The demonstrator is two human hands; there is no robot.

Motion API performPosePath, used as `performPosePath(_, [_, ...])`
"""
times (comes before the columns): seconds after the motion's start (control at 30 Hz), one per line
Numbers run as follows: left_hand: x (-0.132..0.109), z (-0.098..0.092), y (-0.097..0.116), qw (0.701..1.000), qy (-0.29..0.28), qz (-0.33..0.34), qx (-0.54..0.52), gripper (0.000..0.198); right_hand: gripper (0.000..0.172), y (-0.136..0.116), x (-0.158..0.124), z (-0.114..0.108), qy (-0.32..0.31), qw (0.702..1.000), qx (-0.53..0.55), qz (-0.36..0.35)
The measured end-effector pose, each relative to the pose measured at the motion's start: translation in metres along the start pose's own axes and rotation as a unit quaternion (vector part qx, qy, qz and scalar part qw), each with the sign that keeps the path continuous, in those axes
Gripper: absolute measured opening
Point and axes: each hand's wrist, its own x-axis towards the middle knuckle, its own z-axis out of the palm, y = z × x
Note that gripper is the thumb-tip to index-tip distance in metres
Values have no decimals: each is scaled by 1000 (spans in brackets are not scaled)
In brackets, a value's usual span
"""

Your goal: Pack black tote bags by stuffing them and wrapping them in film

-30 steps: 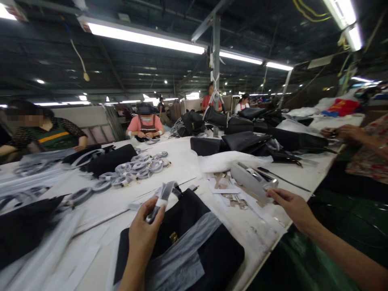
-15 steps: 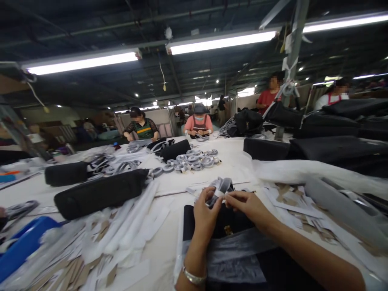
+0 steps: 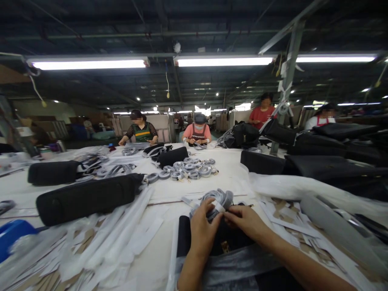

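Note:
A coil of grey strap (image 3: 226, 197) with a white band (image 3: 218, 207) around it is in front of me. My left hand (image 3: 203, 224) grips the coil from the left, thumb and fingers around the banded part. At the band's right edge, my right hand (image 3: 247, 220) pinches with thumb and forefinger; its fingertips partly hide what they hold. Under both hands lies a black bag (image 3: 212, 245) with a gold clasp (image 3: 224, 246), partly covered by clear plastic film (image 3: 242, 264).
Several coiled straps (image 3: 194, 173) lie farther up the white table (image 3: 169, 196). Black bags (image 3: 87, 198) sit to the left and more are piled at right (image 3: 327, 165). Paper and cardboard scraps (image 3: 303, 222) flank me. Co-workers (image 3: 197, 133) sit across the table.
My view has levelled and shifted slightly. Both hands stay at the coil, which shows more fully above my left hand. A co-worker across on the left has moved a hand outward.

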Motion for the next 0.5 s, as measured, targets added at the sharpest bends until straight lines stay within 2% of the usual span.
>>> performPosePath(0.13, [1, -1, 4, 998, -25, -14, -49, 41, 16, 1, 3, 4, 19, 998, 10, -62])
performPosePath(0.2, [1, -2, 4, 998, -31, -7, -61, 35, 18, 2, 6, 9, 38, 996, 18, -76])
performPosePath(0.37, [2, -6, 2, 998, -38, 0, -41, 26, 31, 8, 17, 18, 88, 996, 12, -31])
performPosePath(0.5, [2, -4, 1, 999, -38, 15, -32, 26, 25, 7, 20, 16, 127, 992, -1, -7])
